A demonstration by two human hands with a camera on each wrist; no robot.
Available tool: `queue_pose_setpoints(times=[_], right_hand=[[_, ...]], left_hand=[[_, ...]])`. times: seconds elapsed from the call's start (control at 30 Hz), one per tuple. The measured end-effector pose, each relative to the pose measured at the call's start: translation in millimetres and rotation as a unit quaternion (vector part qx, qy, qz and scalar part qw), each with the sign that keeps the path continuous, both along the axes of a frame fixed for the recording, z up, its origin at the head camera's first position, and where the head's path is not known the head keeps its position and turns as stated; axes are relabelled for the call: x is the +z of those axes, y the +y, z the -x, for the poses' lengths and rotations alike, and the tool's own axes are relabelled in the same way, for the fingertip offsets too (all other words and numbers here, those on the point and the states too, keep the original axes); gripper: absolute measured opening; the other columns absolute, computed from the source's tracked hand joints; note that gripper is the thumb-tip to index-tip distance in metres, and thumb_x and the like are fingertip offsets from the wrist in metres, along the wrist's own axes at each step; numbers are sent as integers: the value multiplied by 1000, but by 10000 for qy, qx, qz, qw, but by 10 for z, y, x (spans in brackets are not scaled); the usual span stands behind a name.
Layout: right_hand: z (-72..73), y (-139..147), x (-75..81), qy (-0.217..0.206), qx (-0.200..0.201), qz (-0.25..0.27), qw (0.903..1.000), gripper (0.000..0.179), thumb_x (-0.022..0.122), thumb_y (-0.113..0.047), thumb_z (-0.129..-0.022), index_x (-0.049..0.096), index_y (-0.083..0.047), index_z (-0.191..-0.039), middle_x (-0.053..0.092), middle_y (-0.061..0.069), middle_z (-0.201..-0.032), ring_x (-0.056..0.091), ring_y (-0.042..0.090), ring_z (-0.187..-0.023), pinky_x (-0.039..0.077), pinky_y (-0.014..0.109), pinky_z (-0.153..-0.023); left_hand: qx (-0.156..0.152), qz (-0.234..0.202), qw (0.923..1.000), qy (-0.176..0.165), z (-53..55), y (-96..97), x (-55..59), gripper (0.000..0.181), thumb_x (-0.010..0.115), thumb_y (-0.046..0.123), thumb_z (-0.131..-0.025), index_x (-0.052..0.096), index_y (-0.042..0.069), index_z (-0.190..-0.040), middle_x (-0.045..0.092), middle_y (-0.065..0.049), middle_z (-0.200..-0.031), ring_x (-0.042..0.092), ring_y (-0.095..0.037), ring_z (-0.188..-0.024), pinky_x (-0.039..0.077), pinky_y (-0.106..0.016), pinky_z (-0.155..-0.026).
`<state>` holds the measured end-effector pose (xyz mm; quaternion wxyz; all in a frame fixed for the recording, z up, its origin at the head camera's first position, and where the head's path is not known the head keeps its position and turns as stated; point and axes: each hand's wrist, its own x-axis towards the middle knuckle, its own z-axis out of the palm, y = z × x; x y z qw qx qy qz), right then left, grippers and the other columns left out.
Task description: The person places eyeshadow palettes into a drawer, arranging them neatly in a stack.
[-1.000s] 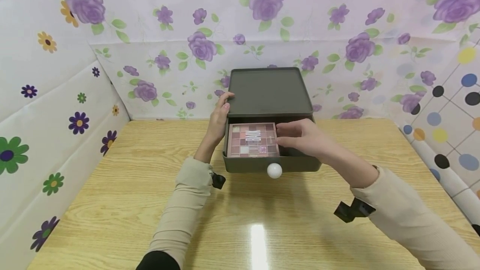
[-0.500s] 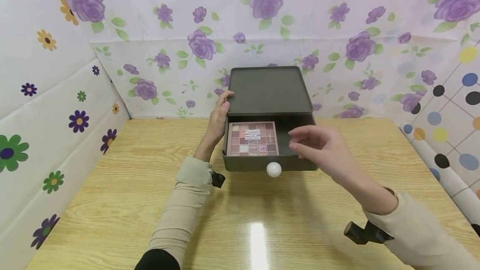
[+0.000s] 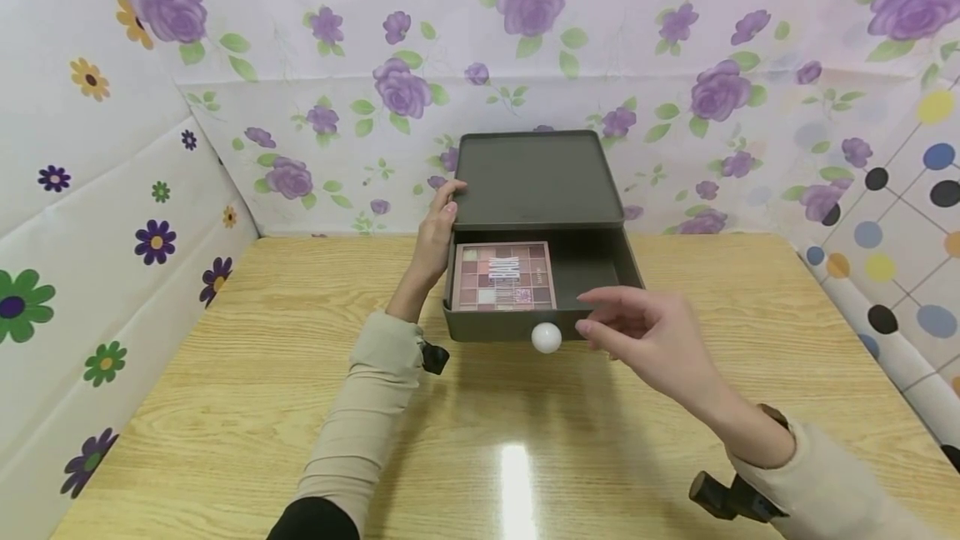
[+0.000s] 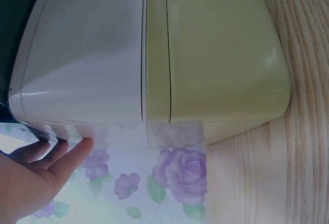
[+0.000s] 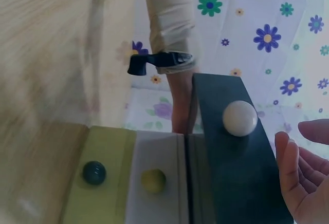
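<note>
A small tiered drawer unit with a dark grey-green top [image 3: 536,182] stands at the far side of the table. Its top drawer [image 3: 487,327] is pulled out and has a round white knob [image 3: 546,337]. In the drawer's left part lies a pink eyeshadow palette [image 3: 504,276] with a checkered lid; the right part shows bare bottom. My left hand [image 3: 433,240] rests against the unit's left side, fingertips at the top edge; the left wrist view shows fairly straight fingers [image 4: 72,161] there. Just off the drawer's front right corner, my right hand [image 3: 652,340] hovers with loosely bent fingers, holding nothing.
Below the top drawer are a white tier [image 5: 169,198] with a yellow knob [image 5: 153,182] and a yellow-green tier [image 5: 105,203] with a dark knob [image 5: 94,173], both shut. A flowered cloth wall [image 3: 330,65] rises behind the wooden table [image 3: 262,407].
My right hand has left the palette's right edge and moved out of the drawer, toward the front right. The palette stays in the drawer. My left hand has kept its place.
</note>
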<state>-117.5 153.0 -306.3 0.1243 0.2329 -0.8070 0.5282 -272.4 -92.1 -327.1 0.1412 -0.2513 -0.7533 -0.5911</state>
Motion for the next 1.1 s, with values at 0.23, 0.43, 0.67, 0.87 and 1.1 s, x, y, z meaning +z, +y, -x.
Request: queue_pose_setpoints(times=[0.23,0.43,0.67,0.87,1.1], right_hand=[[5,-81,-256,958,-74,89,9953,33,76,3,-65,68,-1,-97,67,2,-72,61,7,-57,48,21,-50],[57,-152,-459,1747,-67,161,9845,38,78,5,-59,68,1,-95,67,4,-70,60,5,-57,46,17,-48],[77,-239,-565,1908,-90,240,9813,40,79,1,-60,69,-1,-99,68,6,-72,61,7,-58,45,16,-48],[122,-268,-641,2034,-34,488,9779,29,77,-6,-69,70,-2,-97,67,7,-70,60,7,-57,46,16,-48],[148,-309,-668,2349,-212,596,9700,23,75,-13,-73,71,-2,-92,68,9,-71,61,6,-59,46,15,-51]], left_hand=[[5,21,10000,14,7,-4,-7,47,26,20,-91,36,-6,-130,31,-22,-140,26,-32,-130,20,-44,-105],[-72,-90,9999,39,192,-33,-172,47,27,22,-92,38,-2,-131,30,-18,-142,22,-27,-133,17,-40,-107],[10,-133,9999,93,297,-38,-290,53,28,36,-90,39,4,-131,32,-12,-142,25,-20,-132,19,-38,-106],[54,-101,9999,107,287,-25,-271,54,28,36,-89,39,4,-131,33,-13,-141,26,-20,-131,20,-38,-106],[18,-148,9999,55,288,-38,-278,54,28,37,-89,40,4,-130,32,-13,-141,26,-20,-131,20,-39,-106]])
